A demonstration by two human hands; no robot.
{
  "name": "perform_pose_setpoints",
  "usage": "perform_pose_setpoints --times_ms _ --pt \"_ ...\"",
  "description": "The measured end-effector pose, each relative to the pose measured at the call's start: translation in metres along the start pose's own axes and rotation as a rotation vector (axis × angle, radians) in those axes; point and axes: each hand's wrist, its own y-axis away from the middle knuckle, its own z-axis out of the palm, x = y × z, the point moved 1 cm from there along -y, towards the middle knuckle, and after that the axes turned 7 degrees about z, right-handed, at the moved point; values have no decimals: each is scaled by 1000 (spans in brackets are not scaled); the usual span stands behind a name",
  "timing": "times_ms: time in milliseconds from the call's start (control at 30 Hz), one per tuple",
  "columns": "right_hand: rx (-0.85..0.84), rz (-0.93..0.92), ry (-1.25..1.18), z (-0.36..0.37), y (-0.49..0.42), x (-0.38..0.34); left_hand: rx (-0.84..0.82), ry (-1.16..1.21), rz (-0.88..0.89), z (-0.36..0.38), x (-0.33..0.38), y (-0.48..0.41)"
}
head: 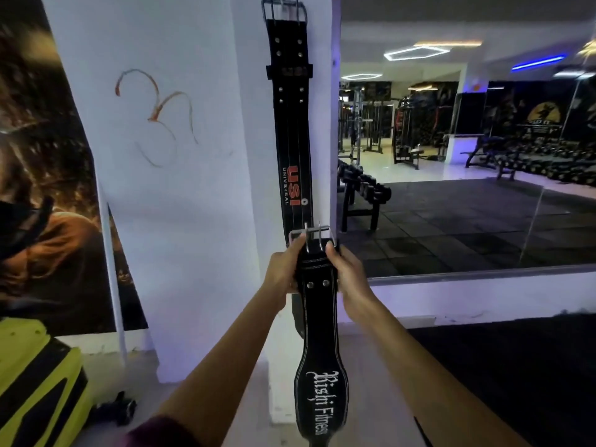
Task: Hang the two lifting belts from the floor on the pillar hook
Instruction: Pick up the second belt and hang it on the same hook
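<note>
Lighting: dim indoor, cool violet cast. Sources: hexagonal ceiling lights, blue strip light, seen in the mirror. Quality: soft focus; poster blurred; wide-angle bending at edges.

One black belt is hanging flat against the white pillar, its metal buckle at the top. Both hands are gripping a second belt just below its buckle, the left hand and right hand clasping opposite edges while the rest is dangling downward.
</note>
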Motion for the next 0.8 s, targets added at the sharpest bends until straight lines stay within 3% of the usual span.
perform_pose_setpoints --times_ms 67,200,267,400,500,600,700,800 --pt "-10 -16 -5 3 2 6 0 -52 -22 -4 3 -5" --pt "87 -33 -40 5 5 7 -247 -86 -17 -16 5 -9" --pt "111 4 -74 7 3 5 -269 -109 48 -17 4 -7" --pt "129 100 -98 18 2 -8 132 -171 370 -2 -8 -3" --pt "172 238 -88 24 -4 -23 248 -163 468 8 -13 1" --pt "39 327 70 17 -8 -27 350 -140 518 12 -11 3" --pt "-91 209 195 11 -7 -21 405 -104 519 11 -12 0" --pt "-42 -103 280 15 -7 -16 429 -72 546 12 -7 1"
